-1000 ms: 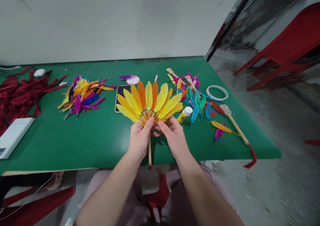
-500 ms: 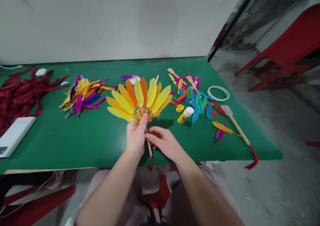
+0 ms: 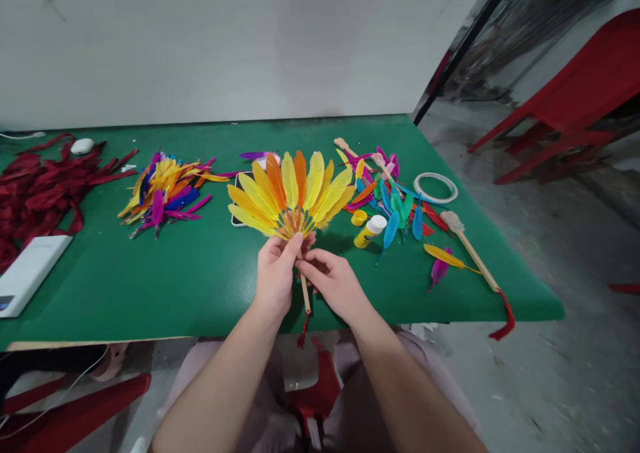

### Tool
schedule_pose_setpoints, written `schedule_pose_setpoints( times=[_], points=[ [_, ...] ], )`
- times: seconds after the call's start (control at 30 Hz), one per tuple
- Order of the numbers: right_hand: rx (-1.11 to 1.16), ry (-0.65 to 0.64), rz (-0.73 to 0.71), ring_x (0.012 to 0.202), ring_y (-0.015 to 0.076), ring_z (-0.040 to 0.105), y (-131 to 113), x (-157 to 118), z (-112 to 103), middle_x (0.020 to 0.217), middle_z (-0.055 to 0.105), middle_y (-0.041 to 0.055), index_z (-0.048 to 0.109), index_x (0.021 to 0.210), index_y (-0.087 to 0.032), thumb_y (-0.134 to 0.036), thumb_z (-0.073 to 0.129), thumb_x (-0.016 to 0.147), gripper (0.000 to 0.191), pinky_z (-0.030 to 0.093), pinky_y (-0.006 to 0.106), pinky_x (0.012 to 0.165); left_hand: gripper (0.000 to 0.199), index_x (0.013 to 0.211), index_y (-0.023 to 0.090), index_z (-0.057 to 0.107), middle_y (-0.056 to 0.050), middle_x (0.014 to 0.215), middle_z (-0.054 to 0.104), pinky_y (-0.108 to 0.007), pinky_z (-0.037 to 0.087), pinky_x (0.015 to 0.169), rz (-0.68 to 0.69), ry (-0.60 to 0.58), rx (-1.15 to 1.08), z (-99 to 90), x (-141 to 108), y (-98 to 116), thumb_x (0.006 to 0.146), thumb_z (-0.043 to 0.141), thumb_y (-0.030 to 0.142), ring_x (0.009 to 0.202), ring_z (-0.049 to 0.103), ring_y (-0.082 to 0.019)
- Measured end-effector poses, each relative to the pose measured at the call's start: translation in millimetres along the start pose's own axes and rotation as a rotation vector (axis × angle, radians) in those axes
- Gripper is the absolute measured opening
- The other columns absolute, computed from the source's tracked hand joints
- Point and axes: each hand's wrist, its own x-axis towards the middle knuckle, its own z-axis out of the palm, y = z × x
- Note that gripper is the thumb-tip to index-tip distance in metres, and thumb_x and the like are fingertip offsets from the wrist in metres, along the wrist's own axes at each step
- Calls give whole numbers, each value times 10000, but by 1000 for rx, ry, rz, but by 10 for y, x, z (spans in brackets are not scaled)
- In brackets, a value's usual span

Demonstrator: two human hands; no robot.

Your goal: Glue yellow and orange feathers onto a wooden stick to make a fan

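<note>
A feather fan [image 3: 293, 193] of yellow and orange feathers stands spread above the table, its wooden handle [image 3: 305, 294] pointing down at me and ending in a red tassel [image 3: 303, 329]. My left hand [image 3: 276, 269] is closed around the top of the handle, thumb pressed near the feather bases. On the other side of the handle, my right hand [image 3: 333, 283] has its fingers curled and pinching the stick just below the left thumb. Some of its fingertips are hidden behind the handle. Behind the fan, a phone [image 3: 240, 221] is partly covered.
Loose feathers lie in a heap [image 3: 167, 189] at left and another heap [image 3: 393, 203] at right. A glue stick [image 3: 370, 231], a tape roll [image 3: 436, 189] and a wooden handle with red tassel [image 3: 470, 246] rest at right. Dark red ribbons [image 3: 40, 186] and a white power bank [image 3: 35, 273] lie far left.
Both hands have shifted the fan slightly to the right. The left thumb sits lower, showing more of the feather bases, and the phone's left edge shows more behind the fan.
</note>
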Motion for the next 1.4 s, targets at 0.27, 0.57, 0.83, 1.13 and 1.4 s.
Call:
schedule_pose_setpoints(
  times=[0.27,0.57,0.83,1.13,1.4],
  points=[
    [104,70,22,606,123,599,-70,-16,-24,674,619,-14,606,759,-189,-338,611,725,154,419,209,473,271,837,143,630,-54,783,698,-302,490,747,-23,-80,-10,-14,0,7,719,628,387,804,663,-185],
    [-215,349,-203,522,119,554,-40,-81,-62,606,607,-9,604,736,-202,-374,626,742,174,427,235,485,284,914,190,644,-62,947,680,-300,482,823,0,-29,-260,-175,210,218,813,480,399,912,630,-162],
    [-564,522,-464,510,118,519,41,-73,-39,605,584,1,621,759,-207,-359,576,807,166,430,252,512,358,979,222,648,-57,1024,683,-323,515,763,-39,-84,-394,-163,189,386,874,347,385,942,631,-189],
    [-605,516,-478,503,119,519,60,-56,-31,622,599,2,606,772,-208,-352,566,819,156,439,252,514,386,1026,229,630,-53,1092,664,-379,521,769,-125,-93,-424,-149,171,363,879,329,420,946,634,-217],
    [-590,541,-449,497,113,510,60,-38,-33,608,592,-2,608,760,-204,-349,578,806,155,428,247,497,402,989,212,632,-69,1023,680,-401,507,802,-147,-59,-417,-128,162,345,877,334,457,810,656,-187]
  ],
)
